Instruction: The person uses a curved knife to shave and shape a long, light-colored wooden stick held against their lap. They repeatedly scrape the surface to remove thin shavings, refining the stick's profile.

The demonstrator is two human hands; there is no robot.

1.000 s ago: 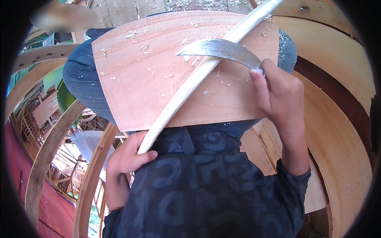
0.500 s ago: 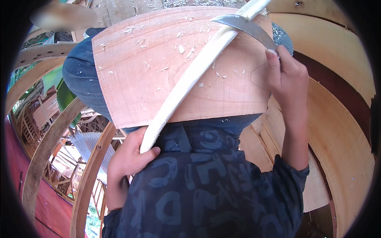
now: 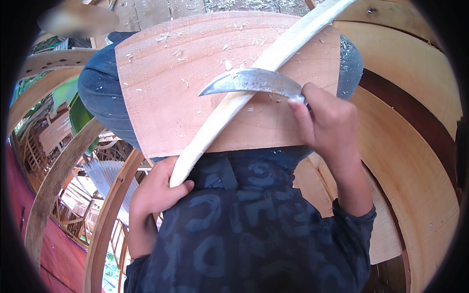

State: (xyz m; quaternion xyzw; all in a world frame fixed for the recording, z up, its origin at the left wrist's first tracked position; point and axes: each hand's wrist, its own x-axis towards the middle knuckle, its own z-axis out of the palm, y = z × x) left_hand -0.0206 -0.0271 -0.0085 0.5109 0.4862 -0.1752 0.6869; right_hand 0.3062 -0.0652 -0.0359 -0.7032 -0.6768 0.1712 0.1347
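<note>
Steel blade first: the right hand [image 3: 328, 122] is clenched around the handle end of a curved knife [image 3: 251, 82], whose rust-flecked, sickle-shaped blade points left and lies flat across a pale wooden strip [image 3: 254, 83]. Handle itself hidden inside the fist.

Left hand [image 3: 157, 189], nearer and lower left, grips the near end of that same strip, thumb wrapped over it. Strip runs diagonally from this hand up and away to the far right, curving slightly, passing out of view at the top.

Under the strip, a broad wooden board [image 3: 166, 93] with rounded corners rests across the person's knees, dusted with small shavings [image 3: 176, 53]. Dark blue trousers show at both ends of the board; a dark patterned shirt fills the near foreground.

Right side: large bent wooden hoops [image 3: 415, 161], pale and dark, nested. Left side: further curved wooden frames [image 3: 53, 176], with stacked furniture pieces behind them.
</note>
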